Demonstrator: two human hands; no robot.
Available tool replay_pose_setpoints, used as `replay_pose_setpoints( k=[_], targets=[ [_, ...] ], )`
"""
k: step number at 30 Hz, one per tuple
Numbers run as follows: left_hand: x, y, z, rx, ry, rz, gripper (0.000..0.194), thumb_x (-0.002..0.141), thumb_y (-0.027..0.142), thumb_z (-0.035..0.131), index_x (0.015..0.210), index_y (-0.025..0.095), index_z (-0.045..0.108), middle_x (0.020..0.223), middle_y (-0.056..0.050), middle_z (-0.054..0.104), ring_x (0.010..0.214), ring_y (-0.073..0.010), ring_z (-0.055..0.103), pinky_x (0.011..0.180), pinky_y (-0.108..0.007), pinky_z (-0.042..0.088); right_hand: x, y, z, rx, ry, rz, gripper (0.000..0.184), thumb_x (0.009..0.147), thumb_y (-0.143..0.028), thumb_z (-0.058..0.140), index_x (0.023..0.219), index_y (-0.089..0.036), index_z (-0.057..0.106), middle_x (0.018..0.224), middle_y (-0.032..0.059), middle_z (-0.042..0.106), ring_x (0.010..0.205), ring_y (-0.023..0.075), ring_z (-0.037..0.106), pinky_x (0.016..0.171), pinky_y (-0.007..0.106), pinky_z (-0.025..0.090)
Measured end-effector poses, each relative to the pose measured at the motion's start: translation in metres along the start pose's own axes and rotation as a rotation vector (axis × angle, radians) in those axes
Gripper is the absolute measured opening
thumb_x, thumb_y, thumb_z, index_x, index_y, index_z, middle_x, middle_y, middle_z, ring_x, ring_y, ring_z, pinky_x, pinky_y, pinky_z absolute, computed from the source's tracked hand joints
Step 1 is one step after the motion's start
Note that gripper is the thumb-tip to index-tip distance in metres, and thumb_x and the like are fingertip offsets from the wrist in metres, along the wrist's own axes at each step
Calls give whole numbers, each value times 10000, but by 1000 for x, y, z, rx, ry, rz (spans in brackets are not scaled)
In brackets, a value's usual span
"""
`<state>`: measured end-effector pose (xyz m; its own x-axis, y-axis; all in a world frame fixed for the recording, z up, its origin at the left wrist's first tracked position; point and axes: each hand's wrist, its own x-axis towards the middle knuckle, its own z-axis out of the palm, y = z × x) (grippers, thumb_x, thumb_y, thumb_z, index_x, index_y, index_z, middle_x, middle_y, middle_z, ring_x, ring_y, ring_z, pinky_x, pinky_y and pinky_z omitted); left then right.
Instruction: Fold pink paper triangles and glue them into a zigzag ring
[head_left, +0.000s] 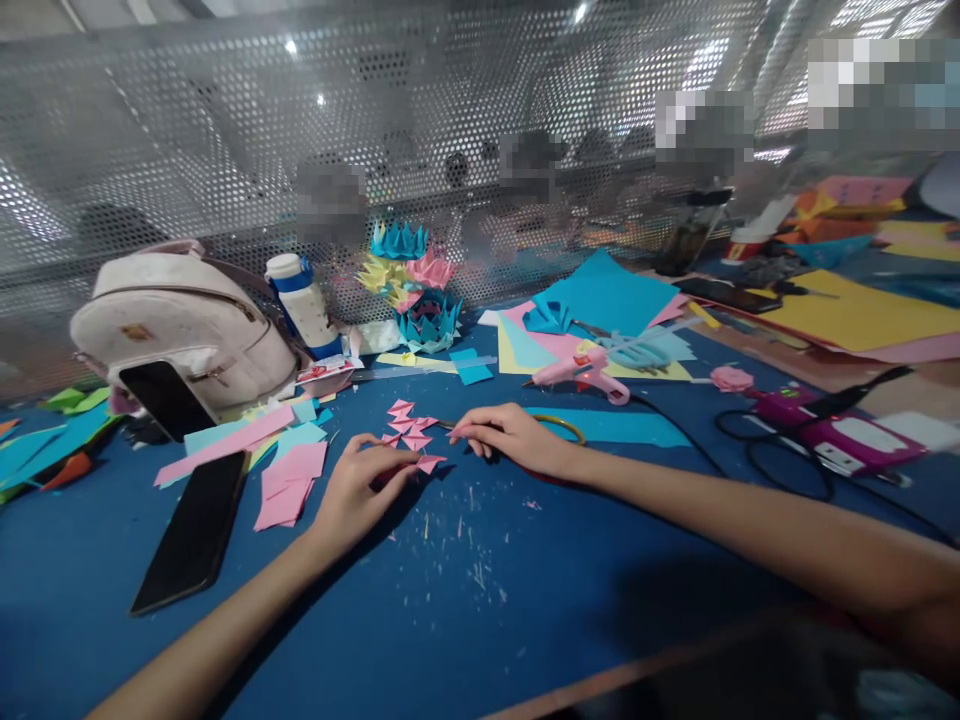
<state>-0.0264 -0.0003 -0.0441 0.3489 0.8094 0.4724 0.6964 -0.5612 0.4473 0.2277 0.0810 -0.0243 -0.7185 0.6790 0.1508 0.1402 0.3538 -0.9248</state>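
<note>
My left hand [361, 492] is closed, its thumb and fingertips pinching a small folded pink paper piece [430, 463] just above the blue table. Beyond its fingers lies a cluster of similar folded pink pieces [411, 428]. Just to the right, my right hand [511, 438] is also closed, thumb pressed against the fingers. Whatever sits at its fingertips is too small to make out. Partly hidden beneath that hand is a tool with a yellow loop handle [571, 426], resting by a blue paper strip [637, 428]. Pink paper squares [289, 485] lie left of my left hand.
A phone [191, 535], a backpack [180, 325] and a bottle [304, 305] occupy the left. Folded paper flowers [427, 320] stand at the back. On the right are a pink glue gun [581, 373], scissors [637, 352], coloured sheets [619, 295] and a corded purple box [840, 430].
</note>
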Motion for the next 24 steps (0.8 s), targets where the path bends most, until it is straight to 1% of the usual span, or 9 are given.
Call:
replay_pose_setpoints(
  k=[4,6,8,11,13,16,18,20,24],
  targets=[
    [8,4,-7,-35,-171,-68,243,999,289,508,961,242,742,931,-22,782,826,-195,677,854,-380,425,1,7,4,111,35,31,305,911,-446,632,913,-143,662,735,33,686,605,118,612,595,251,500],
    [11,6,-9,-39,-218,-81,250,1005,300,501,969,250,743,956,-31,777,851,-201,680,855,-382,432,1,9,6,132,44,45,318,885,-467,665,897,-152,621,753,42,704,609,124,624,620,265,514],
    [13,7,-8,-28,-216,-73,204,988,327,547,997,258,738,972,-40,771,861,-209,678,846,-381,443,1,10,7,112,38,42,329,879,-483,672,889,-163,600,758,35,698,635,128,626,641,268,509],
    [14,8,-3,-36,-190,-89,164,906,374,677,996,249,730,922,-47,760,784,-200,661,731,-333,468,0,8,6,-26,24,9,316,891,-483,661,874,-169,628,750,10,664,668,122,595,639,250,459],
    [14,8,2,-63,-166,-139,160,873,366,714,962,233,731,872,-38,749,722,-181,639,646,-292,456,-1,6,5,-138,21,-38,300,898,-466,661,851,-170,656,760,4,647,684,123,566,632,244,419],
    [15,10,7,-112,-150,-222,110,864,328,721,889,221,735,817,-15,736,671,-156,609,602,-261,434,-1,4,5,-242,21,-128,255,902,-410,672,826,-167,679,817,19,636,735,134,551,644,244,393],
    [15,12,8,-151,-151,-239,99,863,308,723,835,213,728,767,-1,725,632,-143,590,591,-254,421,-1,5,5,-277,14,-157,213,905,-368,674,833,-168,690,837,23,622,748,134,544,640,240,384],
    [13,14,9,-164,-144,-207,114,869,296,717,803,204,713,738,2,720,614,-139,587,605,-260,419,-2,5,5,-283,1,-163,180,902,-340,680,843,-170,696,831,16,603,732,126,539,627,234,381],
    [6,16,10,-88,-106,-128,134,901,313,696,814,211,703,795,-10,742,702,-169,644,746,-325,435,-3,6,6,-273,-45,-171,147,910,-310,668,880,-170,700,854,18,608,727,118,562,637,233,410]
  ],
)
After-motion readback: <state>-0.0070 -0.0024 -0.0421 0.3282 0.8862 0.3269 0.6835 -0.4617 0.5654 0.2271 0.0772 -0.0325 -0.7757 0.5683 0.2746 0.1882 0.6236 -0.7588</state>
